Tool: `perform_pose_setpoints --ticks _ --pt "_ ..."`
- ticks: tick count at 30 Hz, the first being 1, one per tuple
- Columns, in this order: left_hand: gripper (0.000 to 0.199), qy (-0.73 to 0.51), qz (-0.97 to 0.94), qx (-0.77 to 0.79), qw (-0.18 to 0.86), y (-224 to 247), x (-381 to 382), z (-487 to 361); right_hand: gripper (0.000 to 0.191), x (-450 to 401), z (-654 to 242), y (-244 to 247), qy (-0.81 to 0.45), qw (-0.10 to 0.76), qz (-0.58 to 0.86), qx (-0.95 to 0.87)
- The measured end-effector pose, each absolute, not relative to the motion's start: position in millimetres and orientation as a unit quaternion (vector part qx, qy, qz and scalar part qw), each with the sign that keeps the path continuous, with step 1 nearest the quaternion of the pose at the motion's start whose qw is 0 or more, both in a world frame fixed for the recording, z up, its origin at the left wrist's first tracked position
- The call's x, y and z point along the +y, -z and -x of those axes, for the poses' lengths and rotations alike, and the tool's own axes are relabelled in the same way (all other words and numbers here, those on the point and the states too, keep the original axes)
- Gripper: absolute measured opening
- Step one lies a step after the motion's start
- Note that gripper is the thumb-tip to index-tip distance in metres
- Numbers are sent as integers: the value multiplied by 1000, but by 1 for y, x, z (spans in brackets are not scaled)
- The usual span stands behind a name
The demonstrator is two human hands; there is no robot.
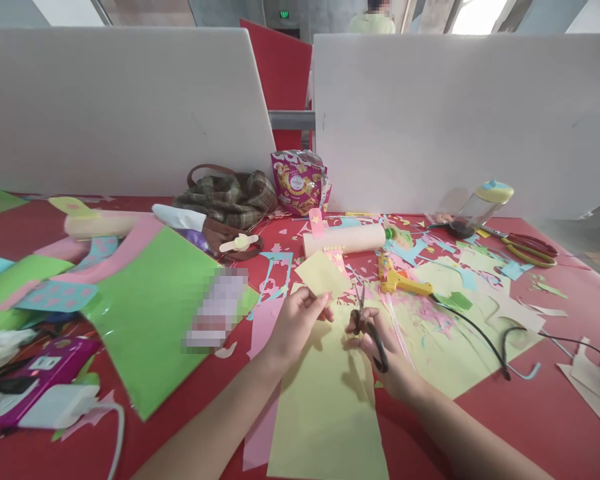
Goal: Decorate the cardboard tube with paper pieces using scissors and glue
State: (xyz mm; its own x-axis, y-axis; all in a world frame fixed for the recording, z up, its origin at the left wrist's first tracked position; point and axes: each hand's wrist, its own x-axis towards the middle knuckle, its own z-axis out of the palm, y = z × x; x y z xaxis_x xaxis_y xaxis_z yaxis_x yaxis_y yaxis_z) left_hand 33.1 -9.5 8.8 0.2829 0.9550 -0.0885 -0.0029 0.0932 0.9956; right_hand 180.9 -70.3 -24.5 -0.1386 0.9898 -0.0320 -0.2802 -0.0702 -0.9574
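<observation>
Between thumb and fingers, my left hand (300,320) pinches a small piece of yellow paper (320,272). My right hand (380,340) has its fingers in the handles of dark-handled scissors (379,347), whose blades point up and away, just right of the paper piece and apart from it. Under both hands lies a long sheet of pale yellow paper (325,420), partly over a pink sheet (255,440). Beyond the hands a cream paper roll (350,239) lies on its side with a pink tab on top. A yellow glue gun (405,280) rests right of the scissors.
The red table (215,413) carries many paper scraps. At left are a green sheet (150,313) and a purple box (40,380). A snack bag (300,183), plaid bag (235,197) and jar (483,207) stand before white panels (455,120). Black cables (470,327) cross the right side.
</observation>
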Motion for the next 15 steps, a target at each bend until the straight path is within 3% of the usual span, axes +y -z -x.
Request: perform_pose_setpoints --ticks 4,15 --pt "19 -387 -591 436 558 -19 -3 -40 24 -74 -180 21 -636 478 382 -471" --pt "20 -353 -633 447 524 -12 -2 -56 28 -71 -181 19 -629 476 398 -469"
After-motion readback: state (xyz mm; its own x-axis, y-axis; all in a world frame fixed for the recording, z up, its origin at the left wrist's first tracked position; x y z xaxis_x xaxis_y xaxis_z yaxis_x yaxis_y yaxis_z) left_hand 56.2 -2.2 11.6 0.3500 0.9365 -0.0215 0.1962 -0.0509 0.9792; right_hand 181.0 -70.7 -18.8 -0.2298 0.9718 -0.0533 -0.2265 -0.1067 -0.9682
